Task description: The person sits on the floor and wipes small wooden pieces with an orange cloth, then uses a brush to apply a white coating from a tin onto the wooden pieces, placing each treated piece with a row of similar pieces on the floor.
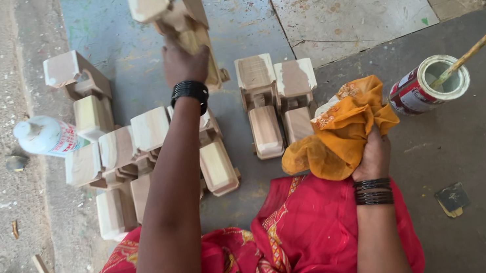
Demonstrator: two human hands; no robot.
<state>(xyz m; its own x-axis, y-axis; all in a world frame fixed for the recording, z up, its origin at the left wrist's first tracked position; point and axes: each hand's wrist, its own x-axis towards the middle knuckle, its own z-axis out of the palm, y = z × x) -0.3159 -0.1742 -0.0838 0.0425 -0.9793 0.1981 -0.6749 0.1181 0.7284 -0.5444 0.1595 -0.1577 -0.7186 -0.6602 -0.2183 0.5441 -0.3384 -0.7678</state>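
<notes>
Worn on the head, looking steeply down and forward, close over the red lap (289,248); floor beyond the lap fills the frame. Single view only.

The wooden toy piece (171,9) sits at the top centre of the frame, lifted well clear of the floor. It is pale, unpainted wood built from several blocks joined together, with a squarish end block facing up and left and a longer body running down and right; it hangs tilted, not level. Its lower part is hidden by the fingers gripping it. The orange cloth (341,129) lies right of centre, bunched and crumpled into a loose wad, with a paler patterned patch showing at its upper edge and folds drooping to the left.
</notes>
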